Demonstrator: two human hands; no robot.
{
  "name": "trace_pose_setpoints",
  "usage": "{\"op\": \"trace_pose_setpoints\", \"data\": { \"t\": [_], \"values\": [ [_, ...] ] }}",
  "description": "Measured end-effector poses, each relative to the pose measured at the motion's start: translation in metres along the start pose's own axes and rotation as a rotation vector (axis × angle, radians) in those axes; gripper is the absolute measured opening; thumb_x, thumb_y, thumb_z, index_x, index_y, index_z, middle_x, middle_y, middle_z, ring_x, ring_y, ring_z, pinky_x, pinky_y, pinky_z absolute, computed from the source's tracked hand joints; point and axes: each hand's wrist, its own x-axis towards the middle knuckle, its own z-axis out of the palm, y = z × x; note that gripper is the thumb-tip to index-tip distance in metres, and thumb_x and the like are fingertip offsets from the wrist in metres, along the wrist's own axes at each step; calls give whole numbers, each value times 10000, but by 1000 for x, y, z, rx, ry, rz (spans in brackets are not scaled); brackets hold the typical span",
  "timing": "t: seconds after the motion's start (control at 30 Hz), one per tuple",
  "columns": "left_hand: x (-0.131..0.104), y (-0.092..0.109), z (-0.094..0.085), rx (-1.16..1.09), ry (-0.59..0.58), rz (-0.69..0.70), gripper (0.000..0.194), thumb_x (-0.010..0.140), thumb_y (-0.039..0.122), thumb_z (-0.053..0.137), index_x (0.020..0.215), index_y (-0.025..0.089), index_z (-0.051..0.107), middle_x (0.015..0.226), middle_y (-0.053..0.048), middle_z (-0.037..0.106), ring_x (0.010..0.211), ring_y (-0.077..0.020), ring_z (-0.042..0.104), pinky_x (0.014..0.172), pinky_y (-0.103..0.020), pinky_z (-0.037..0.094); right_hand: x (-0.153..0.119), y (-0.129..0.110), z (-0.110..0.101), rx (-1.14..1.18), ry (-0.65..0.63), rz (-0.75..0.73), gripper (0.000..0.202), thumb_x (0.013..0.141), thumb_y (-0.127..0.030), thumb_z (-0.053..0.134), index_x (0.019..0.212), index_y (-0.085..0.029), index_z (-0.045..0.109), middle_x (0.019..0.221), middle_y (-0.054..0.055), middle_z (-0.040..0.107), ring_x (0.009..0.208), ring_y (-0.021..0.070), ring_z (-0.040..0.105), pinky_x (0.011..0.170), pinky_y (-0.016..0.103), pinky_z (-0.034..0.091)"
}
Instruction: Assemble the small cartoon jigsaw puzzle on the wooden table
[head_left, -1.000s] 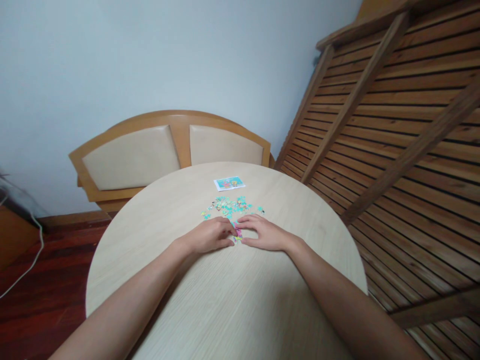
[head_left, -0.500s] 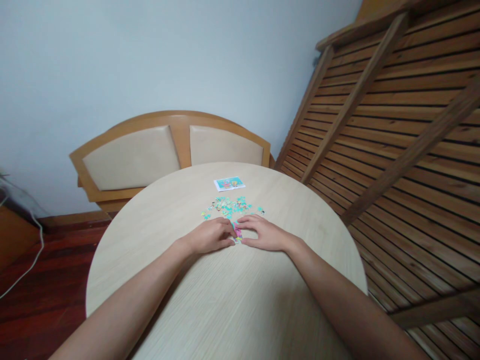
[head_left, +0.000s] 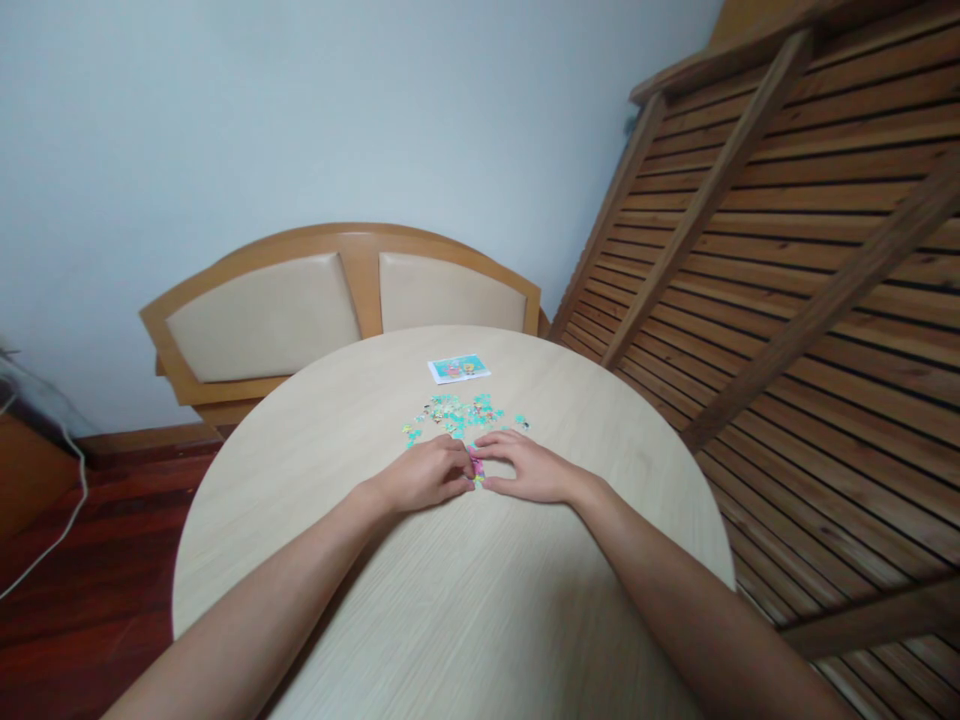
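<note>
On the round table, a small patch of joined jigsaw puzzle pieces (head_left: 478, 466), pink with some yellow, lies flat between my two hands. My left hand (head_left: 429, 472) is at its left side, fingers curled and pressed down on the pieces, covering part of them. From the right, my right hand (head_left: 531, 468) grips the patch by its edges, fingertips at the far end and thumb at the near end. Just beyond my fingertips, many loose puzzle pieces (head_left: 454, 412), mostly turquoise, are scattered.
A picture sheet (head_left: 459, 369) with a turquoise cartoon print lies past the loose pieces. The pale wooden table (head_left: 450, 610) stands before a padded headboard (head_left: 262, 315). A slatted wooden frame (head_left: 750, 260) leans at the right. A white cable (head_left: 81, 480) hangs at the left.
My left fingers have shifted very slightly to the right over the pink pieces. My right hand stays in place, and the loose pieces and sheet look the same.
</note>
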Motion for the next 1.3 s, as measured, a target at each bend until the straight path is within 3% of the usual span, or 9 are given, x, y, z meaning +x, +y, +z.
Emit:
{"op": "trace_pose_setpoints", "data": {
  "t": [0.13,0.27,0.37,0.5,0.63,0.83,1.03,1.13,1.3],
  "values": [
    [0,-1,-1,-9,1,12,149,957,307,589,947,190,681,973,-70,657,950,-201,606,864,-296,462,2,5,4,-19,96,12,404,909,-400,646,1276,-230,651,1287,102,649,1229,256,560,1084,437,414],
    [1,0,-1,-21,-5,13,155,963,316,588,962,191,680,990,-71,666,961,-201,607,881,-299,460,4,17,10,-112,241,202,505,952,-418,568,1404,-196,527,1373,143,598,1286,284,516,1085,491,394],
    [0,2,-3,-27,-11,16,178,972,327,573,967,187,682,998,-77,671,955,-204,610,878,-305,463,3,24,13,-166,205,331,588,966,-460,530,1479,-189,434,1452,170,526,1372,320,436,1109,539,344],
    [0,2,-4,-25,-9,21,212,986,342,545,974,187,688,984,-78,668,940,-202,614,870,-308,468,2,26,8,-210,231,377,523,963,-432,537,1430,-201,488,1393,145,586,1334,320,470,1092,537,348],
    [-1,-1,-2,-21,-3,27,202,986,334,543,978,193,688,990,-72,668,948,-199,609,878,-306,467,0,26,1,-198,289,350,381,923,-332,602,1281,-204,613,1194,106,699,1176,276,587,1019,474,419],
    [-1,-4,-1,-30,-5,33,179,978,305,546,1001,200,690,991,-67,668,958,-198,612,890,-305,465,1,26,0,-78,277,217,300,859,-191,641,1155,-219,688,1005,54,753,1057,237,655,978,406,463],
    [0,-5,0,-27,-1,32,167,968,279,548,993,200,693,986,-68,673,954,-196,616,879,-299,470,1,23,0,27,217,103,473,780,-13,546,1191,-205,678,1005,43,753,1026,207,664,979,372,475],
    [0,-3,0,-36,-9,32,176,968,277,540,994,198,696,989,-71,680,953,-195,621,888,-303,471,0,22,-1,20,224,90,463,787,-27,560,1200,-201,675,1035,57,741,1033,213,656,981,382,475],
    [0,-1,-3,-40,-13,22,165,960,258,544,994,199,695,982,-68,683,949,-194,625,889,-301,471,-1,20,-2,-7,232,133,297,865,-232,676,1161,-206,693,995,71,743,1018,235,652,961,409,480]
  ]
}}
